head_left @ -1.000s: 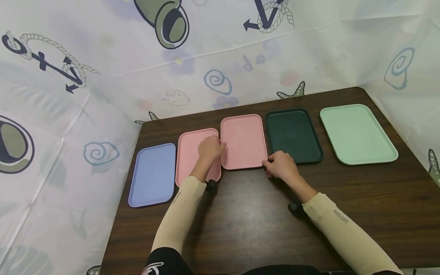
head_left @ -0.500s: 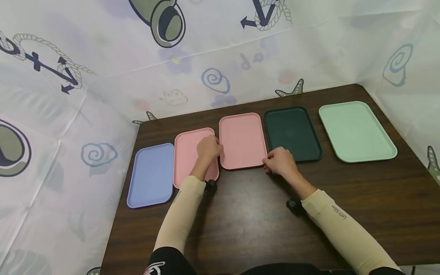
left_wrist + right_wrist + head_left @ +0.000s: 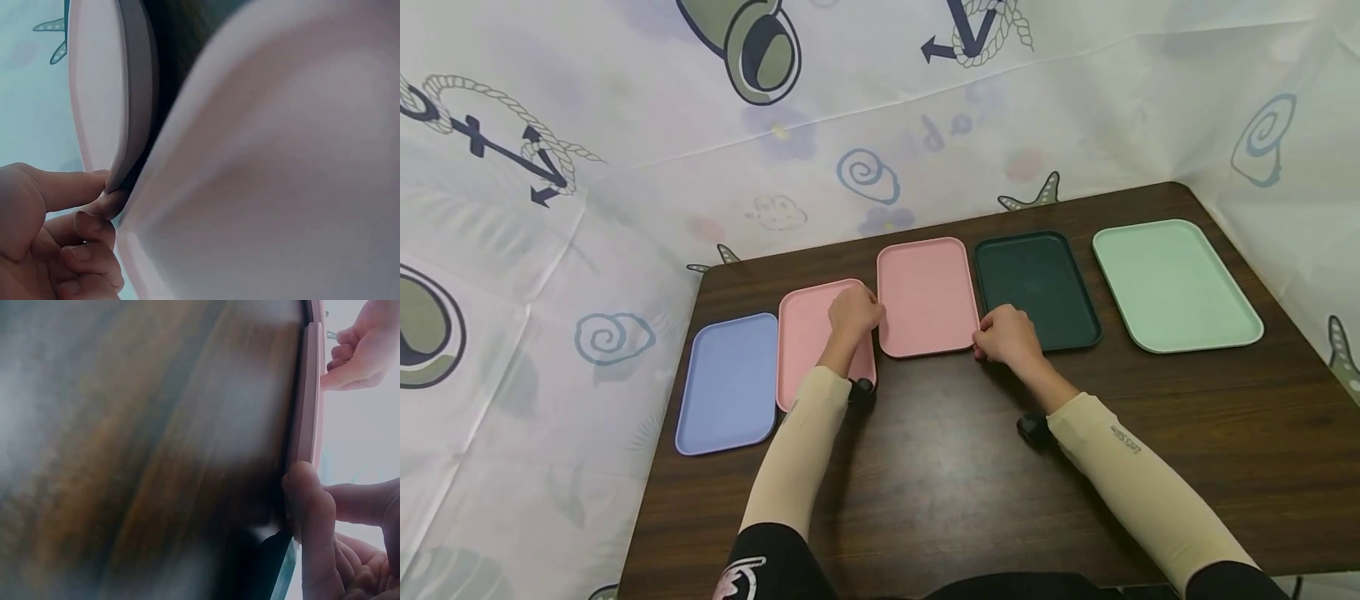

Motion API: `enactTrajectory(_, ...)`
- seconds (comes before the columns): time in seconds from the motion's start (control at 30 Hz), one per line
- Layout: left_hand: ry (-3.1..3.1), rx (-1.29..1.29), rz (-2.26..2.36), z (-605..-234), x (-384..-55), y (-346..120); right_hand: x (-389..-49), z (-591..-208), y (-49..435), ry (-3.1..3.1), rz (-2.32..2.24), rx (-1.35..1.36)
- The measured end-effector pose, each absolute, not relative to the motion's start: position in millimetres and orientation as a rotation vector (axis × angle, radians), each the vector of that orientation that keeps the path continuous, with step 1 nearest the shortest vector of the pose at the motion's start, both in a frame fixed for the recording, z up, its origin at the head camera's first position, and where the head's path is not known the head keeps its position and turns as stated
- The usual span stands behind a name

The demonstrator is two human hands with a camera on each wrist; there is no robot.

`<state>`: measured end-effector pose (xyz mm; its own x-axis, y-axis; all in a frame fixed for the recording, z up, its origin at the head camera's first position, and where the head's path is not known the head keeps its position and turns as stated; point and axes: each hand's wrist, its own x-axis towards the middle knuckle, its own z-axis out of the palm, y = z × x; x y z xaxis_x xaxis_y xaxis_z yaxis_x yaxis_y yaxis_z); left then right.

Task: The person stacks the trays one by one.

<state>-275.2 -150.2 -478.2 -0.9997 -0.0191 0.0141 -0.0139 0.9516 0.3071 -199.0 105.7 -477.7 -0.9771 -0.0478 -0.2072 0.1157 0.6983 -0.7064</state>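
Observation:
Two pink trays lie side by side. My left hand (image 3: 855, 308) reaches across the left pink tray (image 3: 805, 333) and pinches the left rim of the right-hand pink tray (image 3: 925, 292). In the left wrist view, the thumb of that hand (image 3: 56, 231) is on top of the pink tray's rim (image 3: 100, 81) with a finger beneath. My right hand (image 3: 1009, 335) pinches the same tray at its near right corner. The right wrist view has this hand (image 3: 340, 537) at the pink tray's edge (image 3: 308, 400). A dark green tray (image 3: 1033, 287) is just right of it.
A blue tray (image 3: 730, 383) lies at the left end of the row and a light green tray (image 3: 1176, 287) at the right end. All are on a dark wooden table (image 3: 940, 475). A printed cloth (image 3: 647, 100) hangs behind and beside the table.
Both hands have shifted the right-hand pink tray slightly away from me, toward the table's back edge. Its near edge now sits higher in the head view. The other trays keep their places.

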Motion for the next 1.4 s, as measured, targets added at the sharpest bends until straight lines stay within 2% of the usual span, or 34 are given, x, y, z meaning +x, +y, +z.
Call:
enactTrajectory(0.57,-3.195,0.061,-0.512,-472.4,-281.6,-152.1,-203.9,-476.2,101.8,2.759,-1.104,0.068)
enactTrajectory(0.9,-3.220,0.008,-0.513,-468.3,-270.6,-155.8,-191.0,-478.9,111.3,2.768,-1.176,-0.018)
enactTrajectory(1.07,-3.083,-0.097,-0.450,-457.0,-252.2,-145.1,-183.2,-477.6,141.6,2.906,-1.234,0.012)
enactTrajectory(1.2,-3.007,-0.153,-0.449,-442.8,-227.5,-127.3,-191.5,-473.6,177.9,3.052,-1.145,0.096)
enactTrajectory(1.4,-3.019,-0.342,-0.826,-445.7,-181.8,-87.3,-209.0,-470.5,225.7,3.150,-0.886,0.199)
